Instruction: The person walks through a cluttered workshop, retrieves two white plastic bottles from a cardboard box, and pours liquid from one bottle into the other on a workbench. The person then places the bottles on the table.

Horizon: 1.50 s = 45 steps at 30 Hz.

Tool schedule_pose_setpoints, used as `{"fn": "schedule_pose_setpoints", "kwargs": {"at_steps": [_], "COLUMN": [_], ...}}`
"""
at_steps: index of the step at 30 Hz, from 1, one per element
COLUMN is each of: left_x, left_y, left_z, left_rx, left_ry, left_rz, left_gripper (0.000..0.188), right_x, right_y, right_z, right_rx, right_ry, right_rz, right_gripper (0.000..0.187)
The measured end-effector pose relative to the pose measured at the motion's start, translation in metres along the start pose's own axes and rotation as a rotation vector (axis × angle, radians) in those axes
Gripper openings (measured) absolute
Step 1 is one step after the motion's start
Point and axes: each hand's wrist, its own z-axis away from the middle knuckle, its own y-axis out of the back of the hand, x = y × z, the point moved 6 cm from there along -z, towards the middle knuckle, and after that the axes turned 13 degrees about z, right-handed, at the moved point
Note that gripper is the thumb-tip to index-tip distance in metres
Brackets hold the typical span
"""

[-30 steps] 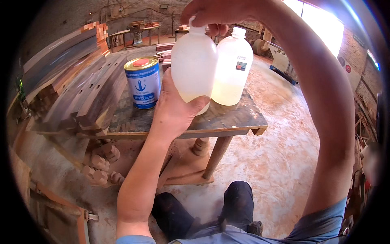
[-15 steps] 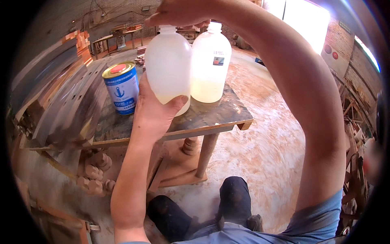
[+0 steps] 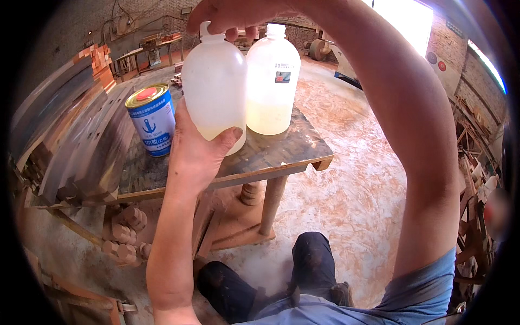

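My left hand (image 3: 197, 146) wraps round the lower side of a large translucent plastic bottle (image 3: 214, 81), thumb across its front. Pale yellowish liquid lies low in it. Over the bottle's mouth bends my right hand (image 3: 230, 17), its fingers curled at the neck. A small whitish piece shows between those fingers; I cannot tell if it is part of the bottle. Just right stands a second translucent bottle (image 3: 272, 81) with a small dark label and yellowish liquid. A blue and white tin can (image 3: 151, 123) with a red cap is left of my left hand.
Everything stands on a dark worn worktable (image 3: 271, 154). Long wooden beams (image 3: 81, 135) lie along its left. Turned wood pieces (image 3: 127, 233) sit below. Scrap wood (image 3: 474, 200) is piled at the right, and dust covers the floor (image 3: 346, 200).
My view has shifted slightly, so the bottles and can sit a little further left. My right fingers have curled down more at the bottle's mouth; my left hand keeps its hold.
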Motion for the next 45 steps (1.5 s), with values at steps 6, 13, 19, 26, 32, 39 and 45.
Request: {"fn": "schedule_pose_setpoints", "kwargs": {"at_steps": [6,13,19,26,32,39,45], "left_x": [-0.003,-0.003,-0.004,-0.005,-0.004,-0.005,-0.009], "left_y": [0.000,0.000,0.000,0.000,0.001,0.002,0.002], "left_z": [0.000,-0.001,0.000,0.001,0.001,-0.001,0.001], "left_rx": [0.002,-0.023,-0.017,-0.023,-0.021,-0.036,-0.022], "left_ry": [0.015,0.009,0.030,0.053,0.046,0.041,0.060], "left_rz": [0.053,0.043,0.060,0.059,0.019,-0.005,-0.035], "left_gripper": [0.081,0.084,0.086,0.086,0.087,0.089,0.088], "right_x": [0.000,0.004,-0.004,-0.009,-0.010,0.000,0.000], "right_y": [-0.003,-0.004,0.009,0.007,0.007,-0.003,-0.002], "right_z": [0.000,-0.003,0.012,0.009,0.013,0.010,0.000], "right_rx": [0.129,-0.058,0.009,0.058,-0.045,-0.020,0.136], "right_ry": [-0.071,-0.224,-0.363,-0.185,-0.314,-0.349,0.066], "right_rz": [0.001,-0.023,-0.086,0.044,-0.077,-0.044,0.119], "right_gripper": [0.032,0.043,0.053,0.052,0.047,0.044,0.045]}}
